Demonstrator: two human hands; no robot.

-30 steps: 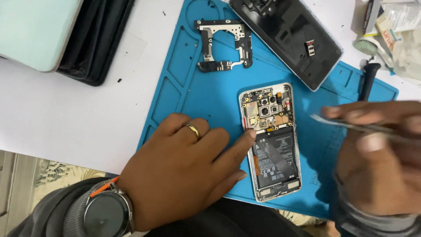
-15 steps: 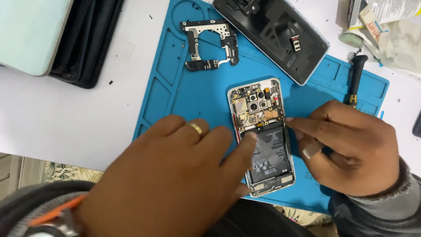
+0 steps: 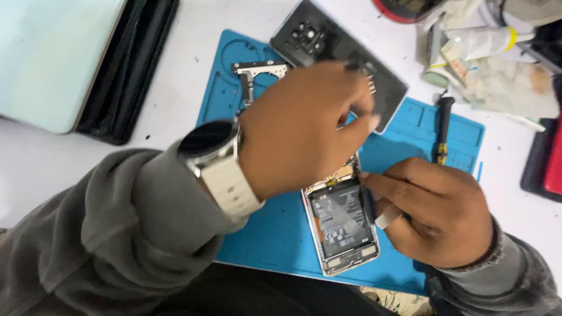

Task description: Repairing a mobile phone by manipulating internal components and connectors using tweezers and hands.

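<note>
The phone [image 3: 342, 231] lies opened on the blue mat [image 3: 275, 234], battery showing. The left hand [image 3: 304, 126] hovers over its top end, fingers curled; whether it holds anything I cannot tell. The right hand [image 3: 436, 213] rests against the phone's right edge, fingers bent, gripping nothing visible. A screwdriver [image 3: 442, 129] lies just beyond.

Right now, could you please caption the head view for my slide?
Left hand raised over an opened phone on a blue mat; right hand steadies the phone's side.
</note>
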